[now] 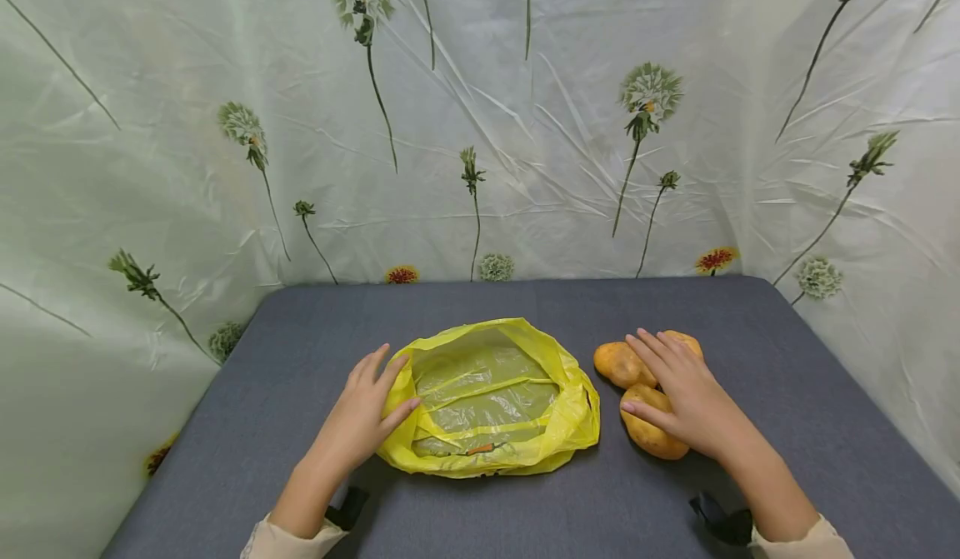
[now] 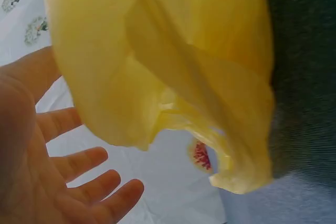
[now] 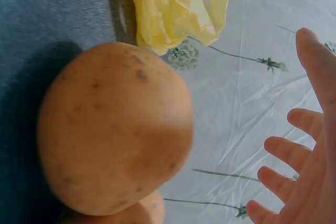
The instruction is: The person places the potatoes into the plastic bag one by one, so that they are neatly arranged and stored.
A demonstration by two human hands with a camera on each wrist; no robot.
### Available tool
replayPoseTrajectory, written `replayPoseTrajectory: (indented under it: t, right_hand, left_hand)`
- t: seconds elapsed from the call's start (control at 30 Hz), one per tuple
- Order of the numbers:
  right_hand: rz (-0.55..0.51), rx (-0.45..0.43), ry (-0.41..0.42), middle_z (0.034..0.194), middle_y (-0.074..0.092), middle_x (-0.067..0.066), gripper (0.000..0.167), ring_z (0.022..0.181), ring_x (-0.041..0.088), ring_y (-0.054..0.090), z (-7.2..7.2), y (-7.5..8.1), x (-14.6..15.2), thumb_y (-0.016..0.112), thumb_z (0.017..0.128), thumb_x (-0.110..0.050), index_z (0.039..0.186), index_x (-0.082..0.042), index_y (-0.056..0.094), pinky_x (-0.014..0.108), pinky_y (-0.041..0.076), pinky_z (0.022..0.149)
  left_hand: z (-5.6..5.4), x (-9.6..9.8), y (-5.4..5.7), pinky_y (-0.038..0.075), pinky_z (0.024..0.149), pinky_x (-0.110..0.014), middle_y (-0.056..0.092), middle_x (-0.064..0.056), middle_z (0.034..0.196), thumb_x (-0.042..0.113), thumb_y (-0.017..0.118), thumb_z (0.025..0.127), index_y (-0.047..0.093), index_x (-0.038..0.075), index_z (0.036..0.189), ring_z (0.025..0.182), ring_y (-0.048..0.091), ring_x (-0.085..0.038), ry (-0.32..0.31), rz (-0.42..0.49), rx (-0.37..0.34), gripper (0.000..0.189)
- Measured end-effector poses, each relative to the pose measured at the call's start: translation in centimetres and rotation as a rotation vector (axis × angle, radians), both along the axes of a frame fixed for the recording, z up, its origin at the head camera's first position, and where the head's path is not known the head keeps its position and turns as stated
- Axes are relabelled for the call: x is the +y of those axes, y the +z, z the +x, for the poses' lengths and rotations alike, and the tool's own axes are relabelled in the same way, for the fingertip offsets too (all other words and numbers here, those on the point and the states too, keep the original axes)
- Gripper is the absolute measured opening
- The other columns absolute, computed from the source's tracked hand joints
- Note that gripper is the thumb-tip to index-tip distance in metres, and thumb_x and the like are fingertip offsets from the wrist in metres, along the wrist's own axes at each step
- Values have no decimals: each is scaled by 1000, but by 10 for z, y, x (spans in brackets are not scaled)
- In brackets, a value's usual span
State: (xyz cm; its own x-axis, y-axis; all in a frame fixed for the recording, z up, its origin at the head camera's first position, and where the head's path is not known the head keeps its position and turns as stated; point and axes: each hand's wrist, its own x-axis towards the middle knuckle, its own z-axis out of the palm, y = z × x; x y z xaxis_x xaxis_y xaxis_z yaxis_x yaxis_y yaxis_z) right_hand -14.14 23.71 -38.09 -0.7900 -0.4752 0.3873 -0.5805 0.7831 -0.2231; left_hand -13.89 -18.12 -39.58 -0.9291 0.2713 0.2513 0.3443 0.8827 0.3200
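Observation:
A yellow plastic bag lies with its mouth spread wide at the middle of the table. At its left rim is my left hand, fingers spread and relaxed; the left wrist view shows the bag beside the thumb and fingertips. My right hand hovers over potatoes to the right of the bag, its fingers extended. One potato is near the thumb, another lies behind it, and a third is partly hidden by the fingers. In the right wrist view a potato stands apart from the loose fingers.
The grey cloth-covered table has rounded back corners. Behind it and along both sides hangs a pale curtain printed with dandelions. Dark straps sit by the wrists, next to light sleeves.

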Motion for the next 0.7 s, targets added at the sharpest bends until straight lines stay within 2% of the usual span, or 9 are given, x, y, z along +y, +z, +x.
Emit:
replayPoseTrajectory:
  t: [0.3,0.53,0.7]
  right_hand:
    - [-46,7,-40,133,37,21,74,120,42,31,9,-12,8,69,77,-36,135,-4,37,53,22,95]
    - [-109,63,-54,130,42,20,75,116,37,38,15,-22,22,74,74,-28,136,-6,38,42,26,96]
    - [-146,46,-97,128,44,21,73,111,40,42,23,-29,32,75,73,-24,133,-2,40,39,28,96]
  left_hand:
    - [5,-4,-13,36,82,-58,31,-23,136,30,62,85,43,5,131,118,32,-44,69,102,-53,56]
    - [4,-6,-22,38,85,-51,45,-22,120,22,63,85,46,-1,126,108,44,-38,104,243,-70,50]
    - [2,-7,-29,44,74,-41,53,-15,107,17,64,84,51,-1,121,91,53,-28,131,367,-102,42]
